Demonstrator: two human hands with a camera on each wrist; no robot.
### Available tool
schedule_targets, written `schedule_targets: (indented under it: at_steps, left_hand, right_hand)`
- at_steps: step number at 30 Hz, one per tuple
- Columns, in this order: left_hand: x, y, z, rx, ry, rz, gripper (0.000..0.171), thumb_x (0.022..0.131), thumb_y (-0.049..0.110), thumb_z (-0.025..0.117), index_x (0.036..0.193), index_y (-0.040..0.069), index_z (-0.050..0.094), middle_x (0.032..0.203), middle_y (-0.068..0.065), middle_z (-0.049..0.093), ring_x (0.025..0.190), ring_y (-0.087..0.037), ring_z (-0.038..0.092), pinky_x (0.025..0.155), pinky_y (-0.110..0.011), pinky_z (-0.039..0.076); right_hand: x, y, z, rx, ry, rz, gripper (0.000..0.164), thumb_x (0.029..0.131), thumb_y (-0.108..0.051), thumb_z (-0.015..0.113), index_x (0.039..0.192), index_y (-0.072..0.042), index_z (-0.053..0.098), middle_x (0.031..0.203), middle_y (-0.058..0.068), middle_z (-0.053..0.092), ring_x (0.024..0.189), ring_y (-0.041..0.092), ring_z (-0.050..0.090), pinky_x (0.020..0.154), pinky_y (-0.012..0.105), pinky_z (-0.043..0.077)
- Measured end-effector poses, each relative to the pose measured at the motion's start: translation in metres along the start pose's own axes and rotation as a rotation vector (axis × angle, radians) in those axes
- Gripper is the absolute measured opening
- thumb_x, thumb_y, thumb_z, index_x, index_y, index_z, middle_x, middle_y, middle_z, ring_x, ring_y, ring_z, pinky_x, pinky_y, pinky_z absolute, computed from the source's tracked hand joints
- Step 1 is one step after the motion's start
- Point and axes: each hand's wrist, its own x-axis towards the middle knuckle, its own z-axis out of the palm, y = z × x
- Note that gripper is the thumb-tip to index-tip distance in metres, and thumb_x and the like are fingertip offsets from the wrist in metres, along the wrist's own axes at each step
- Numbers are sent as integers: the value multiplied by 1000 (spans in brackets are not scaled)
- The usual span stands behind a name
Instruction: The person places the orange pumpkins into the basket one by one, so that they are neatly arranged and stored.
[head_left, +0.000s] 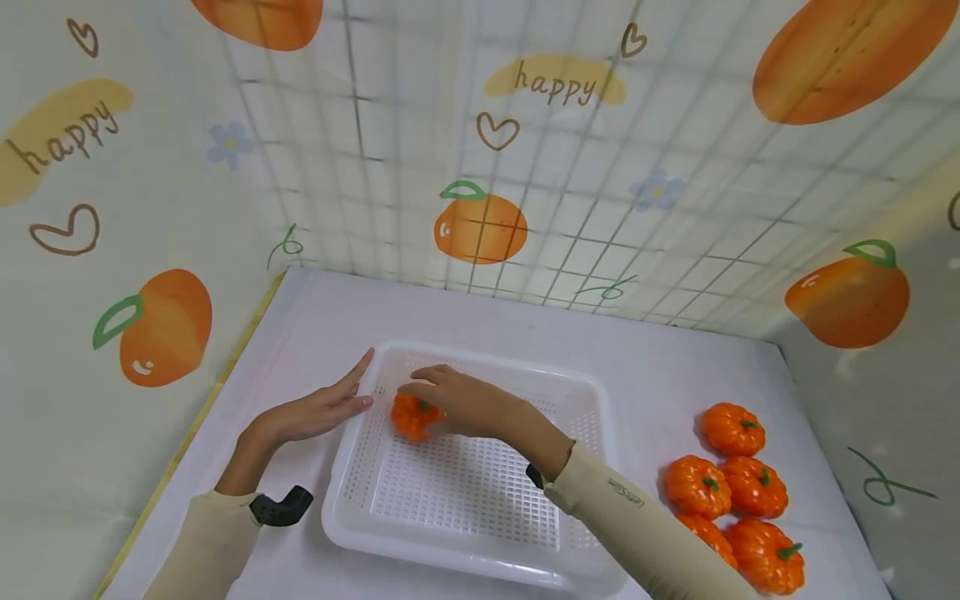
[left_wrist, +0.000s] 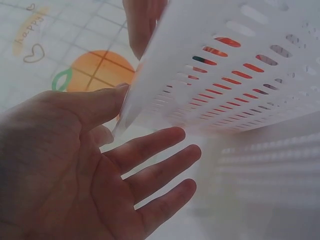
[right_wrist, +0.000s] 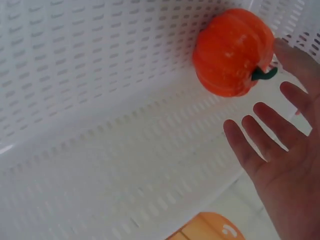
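A small orange toy pumpkin [head_left: 412,419] with a green stem sits in the left part of a white perforated plastic basket [head_left: 465,492]. Over it reaches my right hand [head_left: 468,402]; in the right wrist view its fingers [right_wrist: 270,125] are spread and straight beside the pumpkin [right_wrist: 232,52], thumb tip right at its side. My left hand [head_left: 318,412] is at the basket's left edge, fingertips right at the rim. Its fingers are extended and apart in the left wrist view, below the slotted wall [left_wrist: 200,30], through which orange shows.
Several more toy pumpkins [head_left: 757,487] are grouped on the white table [head_left: 660,358] to the right of the basket, one partly hidden by the right sleeve [head_left: 637,525]. A printed curtain [head_left: 405,167] with oranges and a grid surrounds the table's back and sides.
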Motion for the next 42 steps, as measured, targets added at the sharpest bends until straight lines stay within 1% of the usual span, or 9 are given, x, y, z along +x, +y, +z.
schedule_targets:
  at_steps: [5,9,12,17,21,27,30,36,42]
  left_hand:
    - [0,1,1,-7,-3,-3,78,107,34,44,159,27,-13,166,-11,-8,149,-42,10,115,-64,9]
    - [1,0,0,-3,5,-5,77,107,34,45,159,27,-12,166,-11,-7,149,-41,9,115,-65,9]
    - [1,-1,-1,2,9,-8,77,107,36,45,159,29,-11,166,-11,-6,149,-40,7,114,-65,9]
    - [2,0,-1,5,6,-16,76,107,35,44,159,30,-11,166,-11,-7,150,-39,6,114,-66,9]
    - [1,1,-1,1,6,-15,76,107,32,44,159,28,-11,166,-11,-7,150,-39,4,114,-66,9]
    - [2,3,-1,8,2,-17,76,107,33,44,159,28,-12,166,-11,-8,150,-40,5,114,-65,9]
    - [1,1,-1,16,-2,-21,77,107,34,44,159,29,-12,166,-10,-9,150,-39,5,114,-65,9]
    - [0,-2,-3,15,-2,4,76,107,35,44,159,28,-12,166,-9,-10,151,-37,0,114,-65,7]
    - [-2,-6,-4,16,-8,5,77,107,37,44,159,29,-12,166,-8,-9,150,-38,3,113,-66,8]
  right_hand:
    - [-13,8,-9,-13,78,0,58,91,-20,76,143,-18,52,146,10,48,135,28,43,106,44,43]
    - [-29,16,-21,-60,140,41,56,92,-21,75,143,-20,52,146,9,49,133,27,45,105,43,45]
    - [-45,25,-31,-74,194,85,56,92,-22,74,143,-19,53,145,10,49,133,27,45,104,42,46]
    - [-77,43,-44,-74,280,151,57,91,-21,75,143,-17,52,145,12,49,132,29,45,102,46,47]
    - [-104,56,-50,-38,311,237,59,91,-19,76,144,-16,51,147,14,46,134,33,42,102,52,46]
    - [-145,77,-53,-4,330,408,60,92,-18,73,147,-15,48,149,16,43,135,38,38,101,61,43]
    - [-166,87,-51,1,347,464,60,93,-18,72,147,-14,47,149,18,42,134,41,37,100,65,40]
    - [-208,105,-49,19,410,538,59,93,-15,72,146,-8,47,144,24,43,131,47,36,98,71,35]
    - [-242,121,-43,31,427,688,61,92,-17,72,145,-2,45,142,31,42,128,54,35,97,75,31]
